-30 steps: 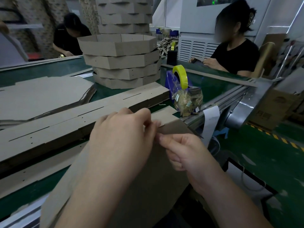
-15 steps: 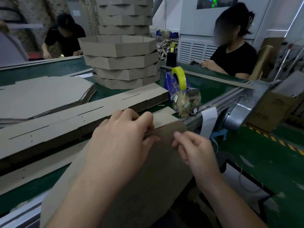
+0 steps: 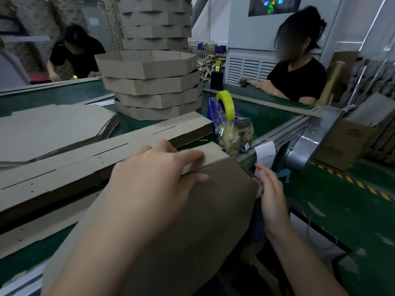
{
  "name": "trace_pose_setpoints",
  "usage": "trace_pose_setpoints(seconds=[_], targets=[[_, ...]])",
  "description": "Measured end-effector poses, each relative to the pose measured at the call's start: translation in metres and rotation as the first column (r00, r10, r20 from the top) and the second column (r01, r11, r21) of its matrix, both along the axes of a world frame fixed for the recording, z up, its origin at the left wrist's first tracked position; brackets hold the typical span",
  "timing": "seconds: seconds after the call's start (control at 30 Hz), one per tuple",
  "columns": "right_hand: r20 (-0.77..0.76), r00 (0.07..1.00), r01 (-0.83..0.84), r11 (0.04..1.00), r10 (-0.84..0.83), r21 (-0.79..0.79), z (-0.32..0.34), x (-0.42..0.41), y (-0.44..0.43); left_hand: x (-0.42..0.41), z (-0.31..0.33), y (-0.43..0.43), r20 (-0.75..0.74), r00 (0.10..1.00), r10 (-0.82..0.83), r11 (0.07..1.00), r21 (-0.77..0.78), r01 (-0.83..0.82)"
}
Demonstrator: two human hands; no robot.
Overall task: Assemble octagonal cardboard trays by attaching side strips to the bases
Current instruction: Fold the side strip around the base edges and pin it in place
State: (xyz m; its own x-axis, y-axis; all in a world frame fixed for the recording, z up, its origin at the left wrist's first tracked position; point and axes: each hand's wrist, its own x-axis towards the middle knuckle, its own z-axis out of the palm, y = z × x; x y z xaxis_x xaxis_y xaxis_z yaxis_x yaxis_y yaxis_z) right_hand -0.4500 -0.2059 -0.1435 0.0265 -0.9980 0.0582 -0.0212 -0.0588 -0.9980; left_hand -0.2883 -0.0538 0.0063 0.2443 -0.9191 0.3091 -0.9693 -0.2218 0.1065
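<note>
A brown octagonal cardboard base stands tilted against the table's near edge in front of me. My left hand grips its top edge, fingers over a side strip folded there and thumb on the base's face. My right hand lies flat with straight fingers against the base's right edge. A stack of flat side strips lies just beyond my left hand. Flat bases are piled at the left.
Several finished trays are stacked at the table's middle. A blue dispenser with yellow tape and a clear bag of scraps sit at the right. One person works across the table at the right, another at the far left. A steel conveyor end juts right.
My right hand let go of the pinch at the top edge and slid down to the base's right edge, fingers now straight. My left hand stays on the top edge.
</note>
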Motion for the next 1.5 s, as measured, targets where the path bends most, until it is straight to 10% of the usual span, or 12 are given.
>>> trace_pose_setpoints(seconds=[0.43,0.93,1.5], targets=[[0.073,0.960,-0.238,0.925,0.270,-0.295,0.043,0.007,-0.017,0.018,-0.043,0.030,-0.320,0.947,-0.035,0.929,-0.359,-0.087],[-0.126,0.913,-0.402,0.801,0.389,-0.443,0.050,0.035,0.012,0.011,-0.003,-0.007,0.033,0.999,-0.040,0.999,0.022,0.039],[-0.140,0.810,-0.586,0.795,0.569,-0.159,0.085,0.054,-0.016,0.014,-0.009,-0.004,-0.126,0.992,0.029,0.999,-0.022,-0.032]])
